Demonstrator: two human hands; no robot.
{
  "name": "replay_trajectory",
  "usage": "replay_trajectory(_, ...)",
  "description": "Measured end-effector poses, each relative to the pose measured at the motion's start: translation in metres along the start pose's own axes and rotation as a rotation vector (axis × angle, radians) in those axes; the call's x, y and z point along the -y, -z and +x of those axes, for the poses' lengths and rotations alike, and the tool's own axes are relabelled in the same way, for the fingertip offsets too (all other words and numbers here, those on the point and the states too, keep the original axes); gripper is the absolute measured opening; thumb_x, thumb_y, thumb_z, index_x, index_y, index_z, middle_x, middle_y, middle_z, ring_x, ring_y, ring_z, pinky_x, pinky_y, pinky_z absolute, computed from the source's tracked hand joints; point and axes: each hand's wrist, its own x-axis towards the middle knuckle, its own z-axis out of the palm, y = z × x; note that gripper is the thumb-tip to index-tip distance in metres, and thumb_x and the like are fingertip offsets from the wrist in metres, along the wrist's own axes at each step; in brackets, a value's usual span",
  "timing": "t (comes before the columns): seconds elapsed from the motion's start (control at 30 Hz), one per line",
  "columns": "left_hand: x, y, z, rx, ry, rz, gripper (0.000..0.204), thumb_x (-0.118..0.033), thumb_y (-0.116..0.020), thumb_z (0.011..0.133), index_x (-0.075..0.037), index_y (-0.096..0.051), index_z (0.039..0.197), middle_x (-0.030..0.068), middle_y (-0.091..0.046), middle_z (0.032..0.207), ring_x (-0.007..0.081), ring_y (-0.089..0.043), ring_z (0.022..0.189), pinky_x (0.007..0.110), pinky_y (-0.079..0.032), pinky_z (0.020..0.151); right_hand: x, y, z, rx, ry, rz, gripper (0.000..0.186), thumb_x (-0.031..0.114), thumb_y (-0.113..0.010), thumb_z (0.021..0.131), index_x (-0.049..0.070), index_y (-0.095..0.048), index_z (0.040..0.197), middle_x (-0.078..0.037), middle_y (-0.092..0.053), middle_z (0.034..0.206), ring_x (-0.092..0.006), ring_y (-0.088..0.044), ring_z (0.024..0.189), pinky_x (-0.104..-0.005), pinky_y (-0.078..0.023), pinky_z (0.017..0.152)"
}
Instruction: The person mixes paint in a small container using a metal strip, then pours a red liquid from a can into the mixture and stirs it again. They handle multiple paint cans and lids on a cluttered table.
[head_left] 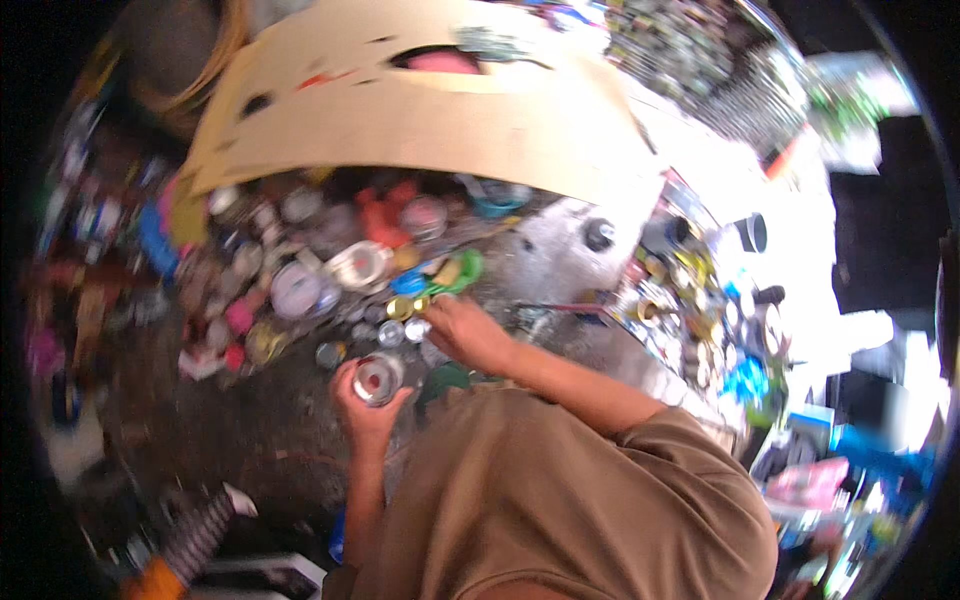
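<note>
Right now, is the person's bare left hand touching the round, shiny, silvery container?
Touching. The head view shows the left hand gripping the container around its left and lower sides, with no visible gap.

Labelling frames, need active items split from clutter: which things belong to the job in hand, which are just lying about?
Likely in the job:
- round clear container, held in the left hand
- gold disc and silver disc, near the right hand; its grip is too blurred to tell

Apparently just lying about:
- tan sheet with a hole
- orange-red piece
- green item
</note>
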Motion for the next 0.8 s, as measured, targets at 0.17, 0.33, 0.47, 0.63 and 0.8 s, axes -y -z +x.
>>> replay_trajectory(0.17, -0.022, -0.046, 0.038, 0.231, -0.275, -0.016, 0.105, -0.018, -0.104, 0.054, -0.006, -0.044, 0.14, 0.0179, -0.055, 0.138, 0.0407, -0.052, 0.128, 0.054, -0.042, 0.11, -0.068, 0.016, -0.217, -0.016, -0.68, 0.077, 0.017, 0.016, -0.075, 0.091, 0.007, -0.065, 0.1, -0.017, -0.062, 0.109, -0.0435, -0.065, 0.096, -0.0524, -0.054, 0.081)
replay_trajectory(0.33, -0.07, -0.1, 0.055, 0.356, -0.376, -0.015, 0.105, -0.014, -0.103, 0.055, -0.006, -0.044, 0.141, 0.018, -0.053, 0.141, 0.0392, -0.053, 0.129, 0.052, -0.042, 0.113, -0.092, 0.018, -0.335, -0.272, -0.932, 0.026, 0.02, 0.023, -0.08, 0.089, 0.006, -0.069, 0.092, -0.014, -0.064, 0.115, -0.0386, -0.066, 0.104, -0.048, -0.055, 0.089)
replay_trajectory(0.47, -0.122, -0.14, 0.049, 0.382, -0.447, -0.063, 0.101, -0.007, -0.1, 0.058, -0.005, -0.045, 0.143, 0.0171, -0.051, 0.142, 0.0344, -0.054, 0.131, 0.047, -0.04, 0.116, -0.1, 0.025, -0.369, -0.369, -1.009, 0.08, 0.024, 0.03, -0.078, 0.09, 0.006, -0.075, 0.093, -0.011, -0.067, 0.123, -0.0342, -0.068, 0.107, -0.0459, -0.055, 0.092)
replay_trajectory(0.63, -0.17, -0.193, 0.021, 0.414, -0.419, -0.047, 0.1, -0.006, -0.098, 0.062, -0.005, -0.043, 0.146, 0.016, -0.05, 0.145, 0.0325, -0.052, 0.134, 0.045, -0.04, 0.117, -0.115, 0.059, -0.408, -0.379, -0.973, 0.115, 0.03, 0.034, -0.074, 0.094, 0.004, -0.079, 0.091, -0.009, -0.07, 0.122, -0.031, -0.068, 0.107, -0.0474, -0.055, 0.092)
replay_trajectory(0.8, -0.218, -0.243, -0.011, 0.411, -0.355, -0.087, 0.097, -0.004, -0.096, 0.065, -0.003, -0.042, 0.146, 0.0169, -0.049, 0.145, 0.0322, -0.051, 0.136, 0.045, -0.039, 0.119, -0.144, 0.108, -0.463, -0.458, -0.984, 0.177, 0.029, 0.031, -0.072, 0.096, 0.004, -0.08, 0.09, -0.011, -0.07, 0.124, -0.0336, -0.067, 0.108, -0.048, -0.053, 0.094)
